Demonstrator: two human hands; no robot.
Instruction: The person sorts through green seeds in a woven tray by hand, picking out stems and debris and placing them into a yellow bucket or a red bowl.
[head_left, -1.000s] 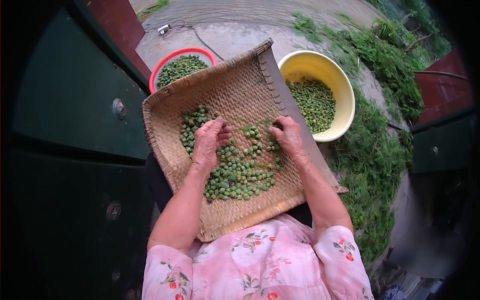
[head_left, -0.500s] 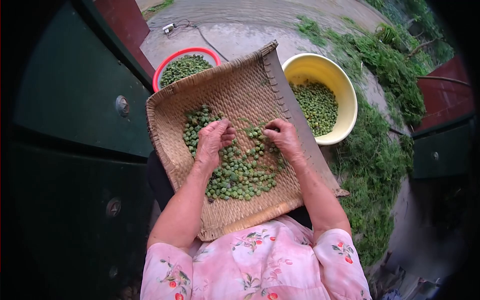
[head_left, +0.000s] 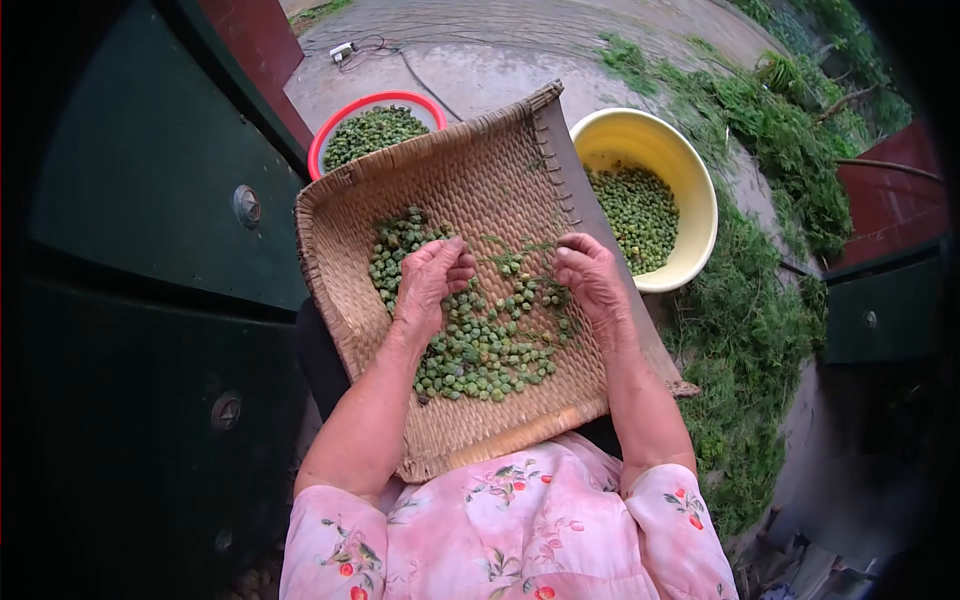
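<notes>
A woven basket tray rests tilted across my lap, with many small green cones spread over its middle and lower part. My left hand is closed above the cones, fingers curled and thumb against them; whatever they may hold is hidden. On the right side of the tray, my right hand is closed in a pinch. A thin green sprig reaches to its fingertips, among cones and bits of leaf.
A red-rimmed basin of cones stands beyond the tray at left. Right of the tray sits a yellow bucket, partly filled with cones. Cut green branches cover the ground at right. A dark green metal door stands close at left.
My right hand has drawn a little to the right, away from the cones in the middle of the tray. The left hand stays nearly in place.
</notes>
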